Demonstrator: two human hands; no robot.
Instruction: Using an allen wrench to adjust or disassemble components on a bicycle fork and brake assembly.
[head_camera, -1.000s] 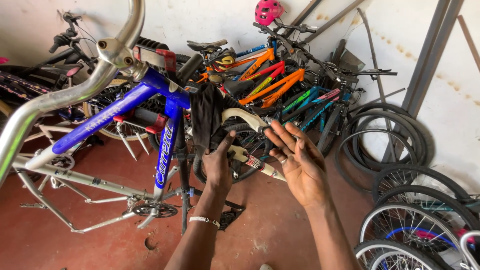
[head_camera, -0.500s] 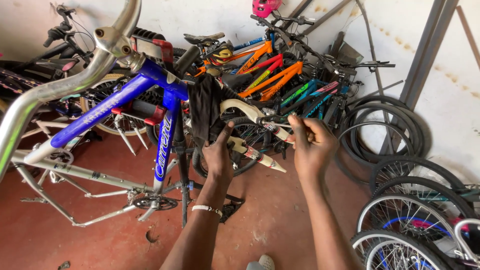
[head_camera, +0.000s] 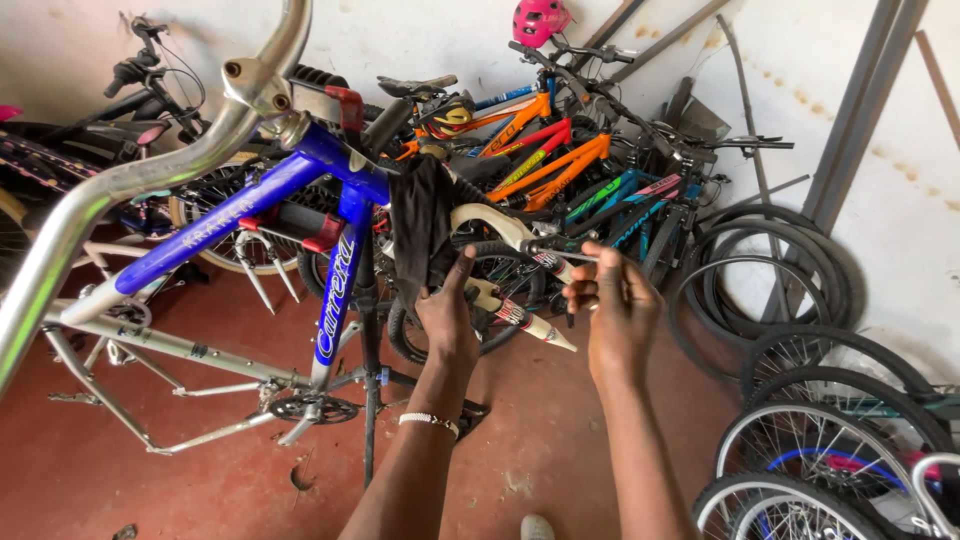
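Cream-coloured metal bicycle fork (head_camera: 505, 265) is gripped by left hand (head_camera: 447, 318); thin grey rod (head_camera: 570, 256) is pinched between right hand (head_camera: 612, 310) fingers. Fork best kept steadied.

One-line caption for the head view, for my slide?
Left hand grips a cream suspension fork by a blue-and-silver bike frame; right hand pinches a thin metal part above it.

I'm in what looks like a bike repair workshop: stacked bicycles (head_camera: 560, 160), loose wheels (head_camera: 830, 440), a blue frame (head_camera: 330, 250) on a stand.
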